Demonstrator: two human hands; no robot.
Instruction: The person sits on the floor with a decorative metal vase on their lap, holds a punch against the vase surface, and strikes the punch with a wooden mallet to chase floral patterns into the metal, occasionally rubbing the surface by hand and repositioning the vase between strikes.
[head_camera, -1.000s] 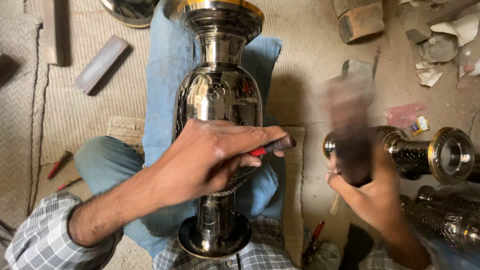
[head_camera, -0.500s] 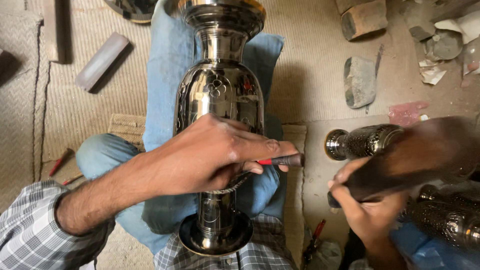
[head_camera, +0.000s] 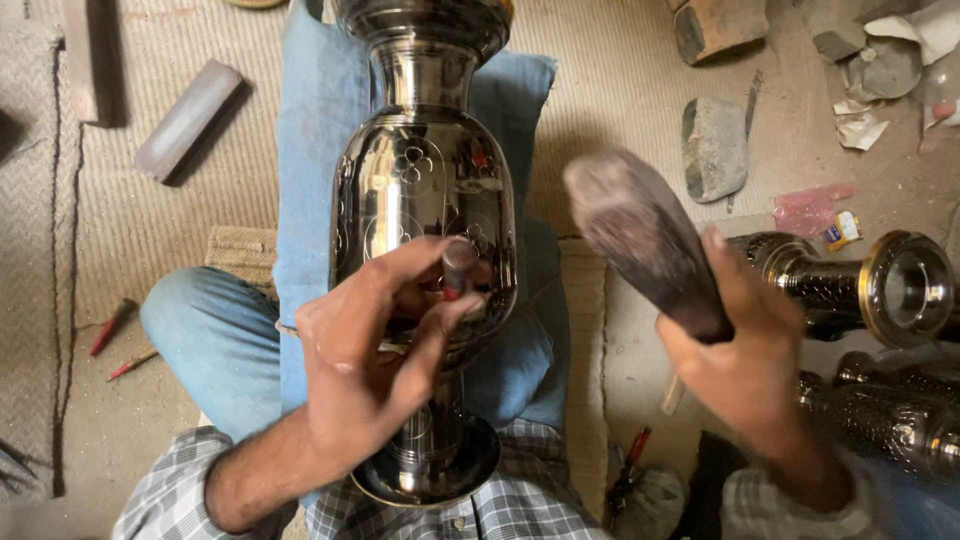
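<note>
A tall polished metal vase (head_camera: 425, 190) with engraved flower patterns lies along my lap on a blue cloth (head_camera: 315, 130). My left hand (head_camera: 365, 355) pinches a small chisel with a red handle (head_camera: 458, 268), its butt end pointing up at me and its tip set on the vase's belly. To the right, my right hand (head_camera: 745, 355) grips a worn wooden mallet (head_camera: 640, 235), raised and blurred, its head above and right of the chisel.
More engraved metal vessels (head_camera: 880, 290) lie at the right. A grey stone (head_camera: 713, 145) and paper scraps sit at the back right, a grey bar (head_camera: 187, 120) at the back left. Red-handled tools (head_camera: 115, 330) rest on the mat at the left.
The chisel has swung from lying sideways to standing on end on the vase. The mallet has risen from low at the right to a raised position nearer the chisel.
</note>
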